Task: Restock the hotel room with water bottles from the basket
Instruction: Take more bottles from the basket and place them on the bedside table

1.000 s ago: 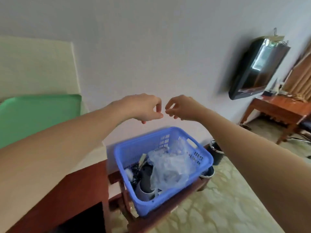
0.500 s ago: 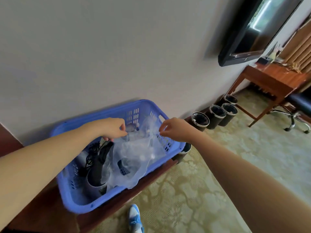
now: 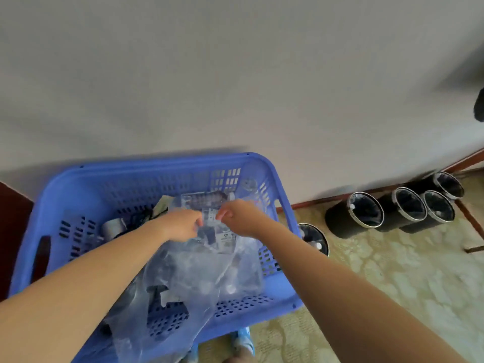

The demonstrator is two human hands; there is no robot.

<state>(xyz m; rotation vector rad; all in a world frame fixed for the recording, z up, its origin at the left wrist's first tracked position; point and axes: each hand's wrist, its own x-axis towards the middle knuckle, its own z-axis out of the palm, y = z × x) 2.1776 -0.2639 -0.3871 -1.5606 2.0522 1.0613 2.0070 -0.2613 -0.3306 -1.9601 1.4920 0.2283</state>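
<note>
Both hands are down inside the blue basket [image 3: 162, 163], which sits against the pale wall [image 3: 235, 74]. The left hand [image 3: 183, 225] and the right hand [image 3: 237, 218] are close together, and each pinches the top of a clear plastic bag [image 3: 199, 273] between curled fingers and thumb. The bag fills the basket's middle and right side and spills over the near rim. The water bottles [image 3: 222, 238] appear to be inside it, with labels showing through the film (too blurred to count).

A greyish roll [image 3: 115, 226] and dark clutter lie to the left of the bag, partly hidden by the left forearm. Four black bins [image 3: 364, 213] are clustered by the wall on the patterned carpet [image 3: 392, 271]. A fifth bin [image 3: 313, 238] peeks from behind the basket's right corner. A blue shoe [image 3: 243, 339] shows below the near rim.
</note>
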